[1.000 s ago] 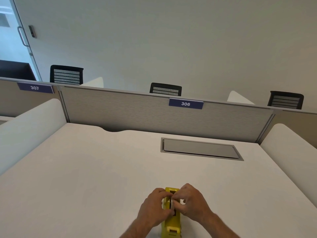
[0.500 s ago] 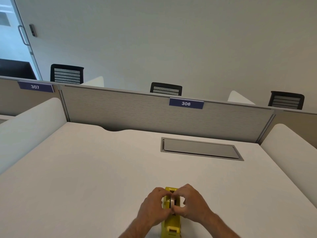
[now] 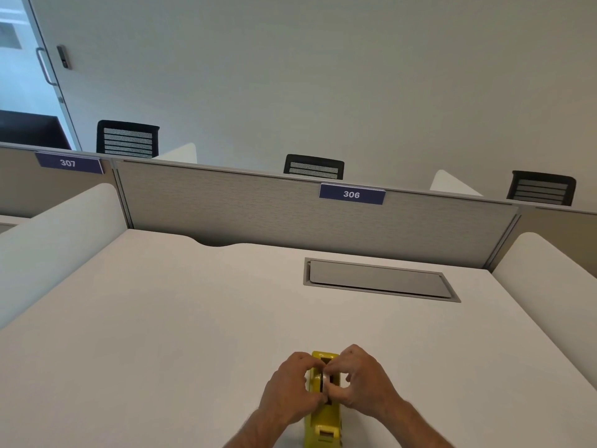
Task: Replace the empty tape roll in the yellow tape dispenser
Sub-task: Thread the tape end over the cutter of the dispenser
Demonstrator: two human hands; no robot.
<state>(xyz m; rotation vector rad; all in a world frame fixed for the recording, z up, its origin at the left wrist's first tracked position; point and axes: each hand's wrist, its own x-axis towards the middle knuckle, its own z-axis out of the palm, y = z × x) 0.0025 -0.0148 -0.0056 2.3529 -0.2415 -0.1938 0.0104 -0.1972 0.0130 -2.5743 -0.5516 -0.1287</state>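
Yellow tape dispenser (image 3: 324, 425) standing lengthwise at the near edge of the white desk (image 3: 168, 318), cutter end toward the camera. Pale tape roll (image 3: 325, 379) seated upright in its slot, mostly hidden by fingers. Left hand (image 3: 290, 389) and right hand (image 3: 361, 379) curled tight from either side, fingertips pinching the roll and the dispenser's walls. Farther back, well apart, grey cable hatch (image 3: 378, 279) flush in the desk. Beyond, grey partition (image 3: 226, 205) with label 306 (image 3: 351, 194), three black chairs (image 3: 127, 139) behind.
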